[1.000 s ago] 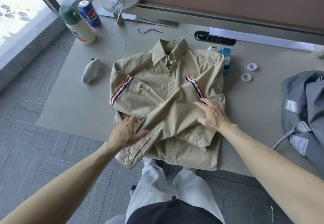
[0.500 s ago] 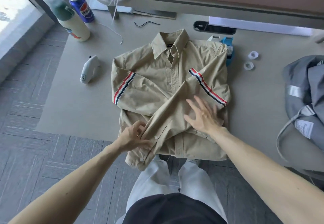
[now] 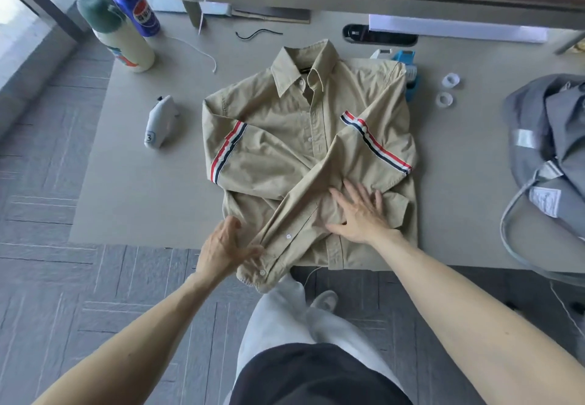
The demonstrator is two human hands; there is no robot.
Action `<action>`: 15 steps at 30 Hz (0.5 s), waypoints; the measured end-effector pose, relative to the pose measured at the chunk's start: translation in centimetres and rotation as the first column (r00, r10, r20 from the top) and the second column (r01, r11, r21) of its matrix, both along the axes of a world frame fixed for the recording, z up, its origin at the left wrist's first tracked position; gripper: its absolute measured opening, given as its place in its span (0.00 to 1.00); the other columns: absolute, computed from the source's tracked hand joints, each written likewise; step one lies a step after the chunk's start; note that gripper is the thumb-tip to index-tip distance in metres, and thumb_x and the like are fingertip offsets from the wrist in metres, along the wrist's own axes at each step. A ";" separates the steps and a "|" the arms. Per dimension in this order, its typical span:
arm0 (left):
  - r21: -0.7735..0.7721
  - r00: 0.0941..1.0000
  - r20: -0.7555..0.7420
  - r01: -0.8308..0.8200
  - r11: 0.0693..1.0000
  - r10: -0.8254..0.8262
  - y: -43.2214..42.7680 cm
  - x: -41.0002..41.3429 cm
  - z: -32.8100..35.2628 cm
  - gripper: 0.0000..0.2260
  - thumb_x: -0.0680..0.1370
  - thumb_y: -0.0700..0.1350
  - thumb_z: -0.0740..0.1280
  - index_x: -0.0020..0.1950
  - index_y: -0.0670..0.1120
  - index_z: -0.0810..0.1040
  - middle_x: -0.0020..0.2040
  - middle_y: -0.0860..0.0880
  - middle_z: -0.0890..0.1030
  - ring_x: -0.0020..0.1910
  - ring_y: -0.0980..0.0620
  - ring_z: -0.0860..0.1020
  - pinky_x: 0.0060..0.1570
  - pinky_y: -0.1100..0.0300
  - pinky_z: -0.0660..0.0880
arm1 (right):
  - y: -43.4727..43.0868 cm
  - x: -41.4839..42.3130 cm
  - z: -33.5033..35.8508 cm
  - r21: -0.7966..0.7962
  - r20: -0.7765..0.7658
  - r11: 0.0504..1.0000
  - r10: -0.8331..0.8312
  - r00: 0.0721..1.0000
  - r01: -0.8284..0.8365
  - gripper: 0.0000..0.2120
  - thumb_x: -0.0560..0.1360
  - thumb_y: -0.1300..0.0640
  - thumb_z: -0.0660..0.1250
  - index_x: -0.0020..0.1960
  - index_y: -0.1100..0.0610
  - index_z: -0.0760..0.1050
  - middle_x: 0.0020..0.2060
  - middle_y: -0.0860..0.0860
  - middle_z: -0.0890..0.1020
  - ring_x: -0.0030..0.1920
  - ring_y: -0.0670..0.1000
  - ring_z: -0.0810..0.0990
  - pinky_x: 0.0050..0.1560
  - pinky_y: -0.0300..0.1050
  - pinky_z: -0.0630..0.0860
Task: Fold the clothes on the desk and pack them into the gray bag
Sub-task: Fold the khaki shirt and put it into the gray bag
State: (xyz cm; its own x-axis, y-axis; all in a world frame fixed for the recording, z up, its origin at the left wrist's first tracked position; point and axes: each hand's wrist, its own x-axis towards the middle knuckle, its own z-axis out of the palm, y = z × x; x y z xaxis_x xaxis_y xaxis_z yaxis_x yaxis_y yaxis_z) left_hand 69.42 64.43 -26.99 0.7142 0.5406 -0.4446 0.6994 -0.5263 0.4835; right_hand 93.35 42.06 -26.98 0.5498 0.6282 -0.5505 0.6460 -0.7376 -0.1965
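A blue can and a green-capped bottle stand at the surface's far left corner; a white gadget lies near the left edge.

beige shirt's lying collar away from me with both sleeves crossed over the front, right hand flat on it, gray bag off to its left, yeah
Not quite. The head view shows the gray fabric bag lying to the right of the beige button-up shirt, not its left. The rest holds: collar away, sleeves crossed over the front, right hand flat on it.
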 end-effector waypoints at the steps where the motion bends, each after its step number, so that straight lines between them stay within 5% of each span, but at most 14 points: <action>1: 0.006 0.998 0.018 -0.066 0.998 0.066 0.3 -0.4 0.0 0.27 0.69 0.61 0.77 0.56 0.46 0.69 0.47 0.50 0.74 0.43 0.47 0.76 0.42 0.52 0.74 | -0.4 0.2 0.4 0.076 -0.029 0.996 -0.053 0.998 0.055 0.38 0.71 0.33 0.61 0.77 0.45 0.58 0.79 0.53 0.55 0.78 0.58 0.53 0.75 0.65 0.47; 4: 0.017 0.955 0.073 -0.289 0.957 0.287 0.8 -1.5 -0.2 0.26 0.73 0.54 0.75 0.62 0.41 0.70 0.50 0.46 0.75 0.49 0.44 0.77 0.50 0.50 0.75 | -3.3 0.3 1.1 0.347 0.016 0.902 -0.280 0.960 0.257 0.26 0.71 0.45 0.65 0.66 0.56 0.75 0.67 0.58 0.72 0.67 0.61 0.71 0.68 0.61 0.65; 6: -0.041 0.924 0.050 -0.377 0.925 0.379 0.7 -1.7 0.0 0.26 0.74 0.52 0.76 0.65 0.41 0.72 0.51 0.46 0.80 0.52 0.44 0.79 0.55 0.51 0.75 | -6.0 0.1 1.2 0.395 0.134 0.837 -0.461 0.877 0.379 0.20 0.71 0.53 0.71 0.61 0.57 0.76 0.62 0.59 0.72 0.61 0.63 0.73 0.61 0.57 0.70; 10: -0.176 0.920 -0.094 -0.391 0.903 0.381 0.4 -1.3 0.4 0.18 0.73 0.52 0.77 0.56 0.42 0.82 0.46 0.47 0.85 0.45 0.48 0.81 0.47 0.55 0.77 | -9.9 -0.2 1.6 0.223 -0.028 0.613 -0.773 0.634 0.758 0.38 0.70 0.40 0.73 0.71 0.58 0.63 0.64 0.62 0.70 0.64 0.64 0.71 0.61 0.56 0.72; 12: -0.267 0.923 -0.152 -0.383 0.884 0.353 -0.1 -1.4 0.5 0.13 0.73 0.50 0.77 0.45 0.40 0.83 0.39 0.46 0.83 0.37 0.48 0.78 0.35 0.58 0.71 | -11.1 -0.2 1.6 0.140 -0.113 0.578 -0.797 0.593 0.804 0.41 0.70 0.35 0.71 0.71 0.61 0.64 0.65 0.61 0.74 0.64 0.62 0.73 0.60 0.53 0.72; 15: -0.340 0.913 -0.166 -0.407 0.848 0.372 -1.0 -2.2 0.2 0.17 0.74 0.53 0.75 0.42 0.38 0.83 0.41 0.41 0.84 0.39 0.46 0.78 0.39 0.56 0.70 | -12.6 -0.8 1.4 0.088 -0.243 0.560 -0.790 0.563 0.824 0.37 0.66 0.33 0.73 0.63 0.60 0.72 0.58 0.56 0.78 0.59 0.57 0.77 0.49 0.47 0.73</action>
State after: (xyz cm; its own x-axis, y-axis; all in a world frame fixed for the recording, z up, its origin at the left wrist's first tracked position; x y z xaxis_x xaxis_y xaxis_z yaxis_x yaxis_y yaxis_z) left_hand 67.27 63.46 -26.79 0.4259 0.5554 -0.7142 0.8601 -0.0034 0.5102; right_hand 92.54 29.42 -25.59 0.7904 0.0553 -0.6101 -0.2571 -0.8741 -0.4122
